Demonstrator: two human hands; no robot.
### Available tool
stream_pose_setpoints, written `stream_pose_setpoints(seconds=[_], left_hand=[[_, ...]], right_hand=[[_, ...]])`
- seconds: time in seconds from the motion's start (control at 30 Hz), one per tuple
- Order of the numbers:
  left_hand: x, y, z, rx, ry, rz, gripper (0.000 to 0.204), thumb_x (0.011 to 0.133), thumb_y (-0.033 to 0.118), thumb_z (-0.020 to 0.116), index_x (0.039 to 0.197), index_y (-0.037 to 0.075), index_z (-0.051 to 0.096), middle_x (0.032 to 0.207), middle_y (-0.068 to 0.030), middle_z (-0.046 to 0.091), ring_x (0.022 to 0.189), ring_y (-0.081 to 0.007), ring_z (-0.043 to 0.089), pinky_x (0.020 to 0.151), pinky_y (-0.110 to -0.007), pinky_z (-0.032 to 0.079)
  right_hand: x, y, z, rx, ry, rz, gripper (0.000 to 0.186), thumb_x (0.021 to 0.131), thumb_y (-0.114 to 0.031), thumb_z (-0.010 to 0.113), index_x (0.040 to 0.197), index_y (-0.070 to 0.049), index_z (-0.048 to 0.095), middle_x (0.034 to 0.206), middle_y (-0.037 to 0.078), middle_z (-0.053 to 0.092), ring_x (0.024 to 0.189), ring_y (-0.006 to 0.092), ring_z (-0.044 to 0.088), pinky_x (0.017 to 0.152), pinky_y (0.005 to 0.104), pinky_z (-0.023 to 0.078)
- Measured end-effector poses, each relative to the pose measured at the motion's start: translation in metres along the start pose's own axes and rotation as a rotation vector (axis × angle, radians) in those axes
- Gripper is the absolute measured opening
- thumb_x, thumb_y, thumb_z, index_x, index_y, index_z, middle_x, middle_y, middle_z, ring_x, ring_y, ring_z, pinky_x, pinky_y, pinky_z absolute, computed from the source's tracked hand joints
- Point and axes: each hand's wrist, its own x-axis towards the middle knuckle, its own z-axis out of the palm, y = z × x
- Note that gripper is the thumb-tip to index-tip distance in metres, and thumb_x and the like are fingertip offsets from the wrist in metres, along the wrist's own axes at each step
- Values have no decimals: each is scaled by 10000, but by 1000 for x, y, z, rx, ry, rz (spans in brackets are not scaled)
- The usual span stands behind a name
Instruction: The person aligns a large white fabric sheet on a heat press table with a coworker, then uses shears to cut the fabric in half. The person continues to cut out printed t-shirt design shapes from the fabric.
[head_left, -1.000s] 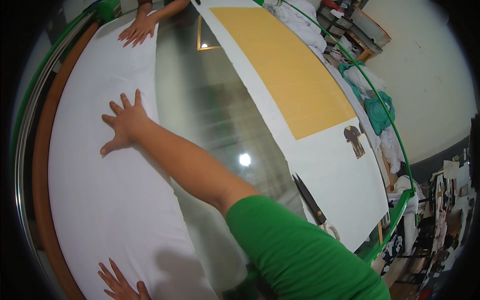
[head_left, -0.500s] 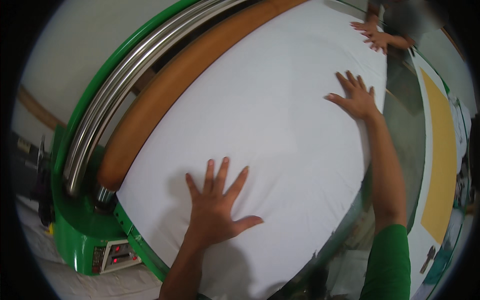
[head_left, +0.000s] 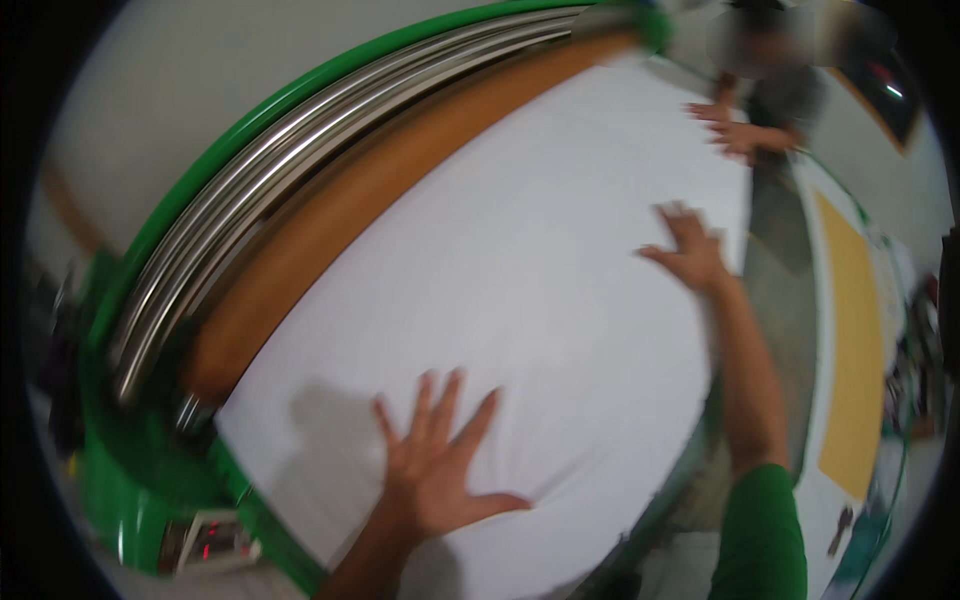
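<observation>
A large white sheet [head_left: 540,290] lies spread over a long work surface. My left hand [head_left: 435,465] presses flat on its near end with fingers spread. My right hand [head_left: 690,250] rests flat on the sheet farther along, close to its right edge, arm stretched out in a green sleeve [head_left: 765,540]. Both palms are empty. At the far end another person's hands [head_left: 735,130] also lie on the sheet.
An orange-brown roller [head_left: 370,200] and shiny metal bars [head_left: 300,170] run along the sheet's left side inside a green machine frame [head_left: 140,470]. To the right lies a grey strip and a white board carrying a yellow sheet [head_left: 850,340].
The view has swung left and closer. My left hand has slid a little along the sheet; my right hand stays flat near the right edge. The other person's hands remain at the far end.
</observation>
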Motion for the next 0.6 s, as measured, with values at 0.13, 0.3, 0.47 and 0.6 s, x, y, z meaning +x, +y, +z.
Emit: stream_pose_setpoints(seconds=[0.13,0.3,0.47,0.6], left_hand=[[-13,-5,5,96,-3,20,1425,553,908,801,1632,55,427,1726,-333,186,1616,-543,54,1145,-858,-28],[-9,-7,11,189,-54,31,1521,507,962,774,1627,4,401,1717,-360,160,1609,-565,2,1121,-877,-35],[-14,-2,2,200,-109,38,1555,505,997,735,1633,-14,380,1718,-378,122,1605,-573,-41,1110,-883,-52],[-16,-1,0,219,-114,57,1569,503,1003,728,1636,-22,368,1720,-393,82,1599,-582,-85,1102,-884,-69]], right_hand=[[4,-23,-10,-2,-4,-27,1171,795,-989,482,1693,-251,336,1772,151,239,1633,444,156,1252,755,94],[-7,-18,-17,12,-34,-4,1159,806,-991,463,1691,-252,338,1769,166,234,1630,452,163,1270,725,94],[-7,-16,-18,30,-36,-13,1133,829,-977,443,1689,-246,343,1768,174,232,1633,444,161,1275,713,91],[-5,-20,-22,40,-32,-10,1115,841,-968,433,1689,-249,343,1768,174,232,1635,441,159,1279,704,90]])
